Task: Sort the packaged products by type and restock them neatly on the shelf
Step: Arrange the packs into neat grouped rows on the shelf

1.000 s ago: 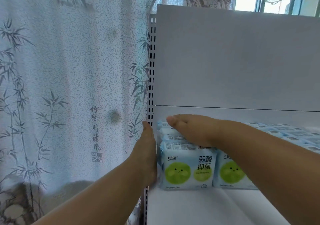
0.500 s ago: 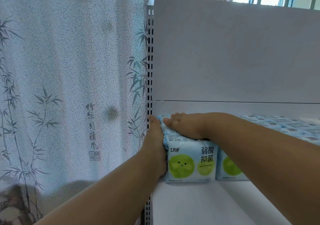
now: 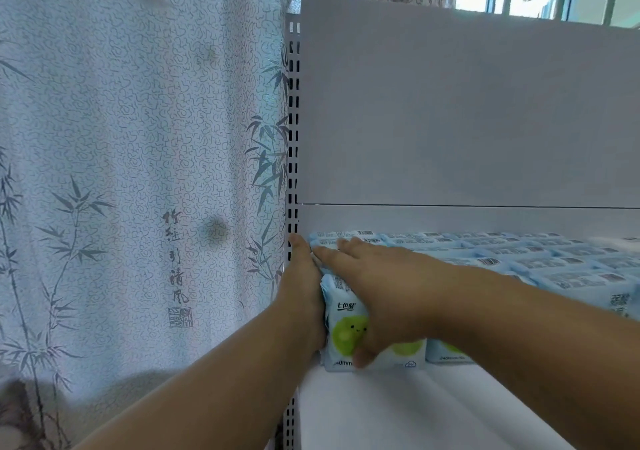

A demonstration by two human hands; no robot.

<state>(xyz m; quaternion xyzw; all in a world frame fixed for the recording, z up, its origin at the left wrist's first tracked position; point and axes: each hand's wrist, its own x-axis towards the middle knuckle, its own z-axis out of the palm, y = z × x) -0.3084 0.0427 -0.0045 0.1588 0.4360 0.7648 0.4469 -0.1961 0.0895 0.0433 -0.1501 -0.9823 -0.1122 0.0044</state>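
**Both hands square up the end pack on the shelf**

At lower centre of the frame, the front pack [image 3: 346, 332] stands on the white shelf [image 3: 381, 411], pale blue with a smiling green circle; "240mm" shows at its bottom edge, the brand characters above are partly covered. The left hand [image 3: 304, 297] lies flat against its left side, fingers straight. The right hand [image 3: 377, 294] grasps it, fingers over the top, thumb on the front. Rows of packs [image 3: 519, 255] run right, labels too blurred to read. A bamboo-print curtain [image 3: 138, 172] with brushed characters fills the left.
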